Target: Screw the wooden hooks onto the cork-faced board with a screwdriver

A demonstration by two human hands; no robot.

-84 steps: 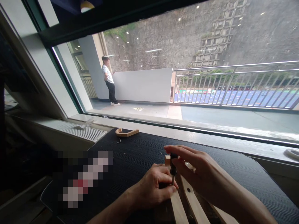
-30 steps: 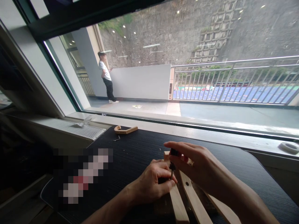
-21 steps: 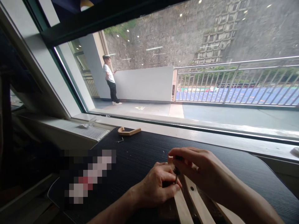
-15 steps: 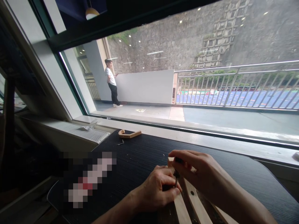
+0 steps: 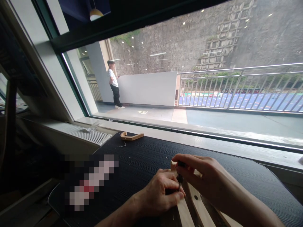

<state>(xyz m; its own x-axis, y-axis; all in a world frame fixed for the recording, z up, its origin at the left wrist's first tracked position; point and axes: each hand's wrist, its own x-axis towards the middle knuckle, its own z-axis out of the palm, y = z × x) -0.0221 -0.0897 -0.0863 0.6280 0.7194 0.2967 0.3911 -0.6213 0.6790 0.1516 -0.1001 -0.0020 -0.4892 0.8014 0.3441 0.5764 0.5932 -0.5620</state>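
Observation:
My right hand (image 5: 201,168) is closed from above round the dark handle of a screwdriver (image 5: 179,185), whose shaft points down at a pale wooden slat (image 5: 186,212). Beside the screwdriver tip, my left hand (image 5: 159,189) is closed on that slat, its thumb and fingers near the tip. Any screw under the tip is hidden by the fingers. Right of it lies a second wooden slat (image 5: 200,206) with a dark round hole. Further slats run partly under my right forearm.
On the black table (image 5: 139,164), a curved wooden hook-shaped piece (image 5: 132,136) lies near the window, with small screws (image 5: 123,145) beside it. A blurred-out patch covers the table's left. Crumpled clear plastic (image 5: 92,127) rests on the vent. Outside the glass stands a person (image 5: 115,85).
The view has shifted very slightly. Both hands, the screwdriver and the slats hold nearly the same position.

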